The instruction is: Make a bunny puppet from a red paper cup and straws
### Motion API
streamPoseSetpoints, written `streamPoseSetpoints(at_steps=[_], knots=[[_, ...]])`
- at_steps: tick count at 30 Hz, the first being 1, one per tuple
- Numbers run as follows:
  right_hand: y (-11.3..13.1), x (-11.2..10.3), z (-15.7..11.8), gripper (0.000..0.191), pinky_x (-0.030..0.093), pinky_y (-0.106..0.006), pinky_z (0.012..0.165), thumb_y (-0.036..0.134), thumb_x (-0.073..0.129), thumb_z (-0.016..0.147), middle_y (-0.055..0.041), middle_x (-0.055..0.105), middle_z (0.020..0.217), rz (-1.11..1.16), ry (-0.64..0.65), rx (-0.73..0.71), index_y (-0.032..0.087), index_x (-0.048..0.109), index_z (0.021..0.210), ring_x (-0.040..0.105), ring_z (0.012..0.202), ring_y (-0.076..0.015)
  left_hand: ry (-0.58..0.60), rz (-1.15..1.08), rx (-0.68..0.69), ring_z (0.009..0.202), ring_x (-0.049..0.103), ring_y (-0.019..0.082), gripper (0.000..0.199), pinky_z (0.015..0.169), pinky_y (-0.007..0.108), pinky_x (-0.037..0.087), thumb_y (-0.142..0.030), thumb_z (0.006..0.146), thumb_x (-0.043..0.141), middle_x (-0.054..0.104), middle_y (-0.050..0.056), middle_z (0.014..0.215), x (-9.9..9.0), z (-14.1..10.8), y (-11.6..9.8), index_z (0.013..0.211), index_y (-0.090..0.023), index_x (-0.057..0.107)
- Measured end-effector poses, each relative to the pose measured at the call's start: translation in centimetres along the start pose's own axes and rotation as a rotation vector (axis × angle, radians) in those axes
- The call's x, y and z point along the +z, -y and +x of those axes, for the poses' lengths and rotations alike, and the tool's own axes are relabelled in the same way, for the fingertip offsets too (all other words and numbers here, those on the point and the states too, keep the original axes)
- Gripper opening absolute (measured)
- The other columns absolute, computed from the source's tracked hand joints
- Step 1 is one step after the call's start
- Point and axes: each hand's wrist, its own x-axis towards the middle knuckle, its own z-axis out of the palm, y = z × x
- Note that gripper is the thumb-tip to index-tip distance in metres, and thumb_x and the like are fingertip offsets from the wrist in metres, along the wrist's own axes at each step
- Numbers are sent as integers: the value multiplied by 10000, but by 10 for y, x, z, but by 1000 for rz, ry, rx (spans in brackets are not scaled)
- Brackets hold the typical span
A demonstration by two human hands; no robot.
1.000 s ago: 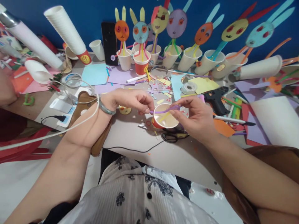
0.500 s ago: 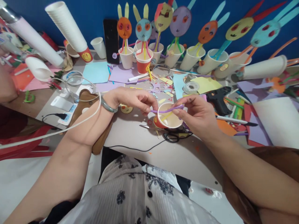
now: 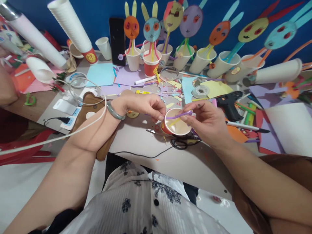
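A thin purple straw-like strip (image 3: 175, 116) stretches over the mouth of a paper cup (image 3: 179, 130), which has a red band and something yellow inside. My right hand (image 3: 207, 122) is closed, pinching the strip's right end between thumb and fingers. On the other side, my left hand (image 3: 152, 107) has its thumb and forefinger pressed together at the strip's left end, beside the cup's rim. Scissors (image 3: 156, 132) lie partly under the cup, with black handles near a black cord (image 3: 179, 143). Whether anything supports the cup from behind is hidden.
Behind stand several paper cups with paper rabbit faces, including an orange one (image 3: 131, 27). A black glue gun (image 3: 229, 105) lies to the right. A white cable (image 3: 83, 127) crosses my left forearm. A brown case (image 3: 107, 148) and power strip (image 3: 70, 121) sit left.
My left fingers have shifted slightly right and down along the purple strip towards the cup. My right hand keeps its pinch with little movement.
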Motion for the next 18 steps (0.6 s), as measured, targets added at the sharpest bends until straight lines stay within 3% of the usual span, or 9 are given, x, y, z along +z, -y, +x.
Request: streamPoseSetpoints(at_steps=[5,11,18], knots=[[1,2,-1,312,617,-405,838,376,932,781,4,734,920,27,28,12,288,668,919,709,872,-216,64,-4,-7,736,745,161,271,675,235,577,-417,809,890,808,69,800,-1,-1,-1,882,-167,812],[-1,1,-1,277,613,-404,855,351,907,803,-10,727,924,32,32,4,271,668,917,708,869,-212,48,-21,-2,718,734,164,327,660,231,560,-462,775,917,794,72,759,1,-1,-5,844,-162,805],[-8,0,-1,279,618,-453,904,469,876,841,-7,734,920,-41,-26,-48,300,676,938,729,903,-236,-13,30,32,716,697,128,422,693,232,544,-550,831,865,756,48,774,1,2,1,878,-147,748]])
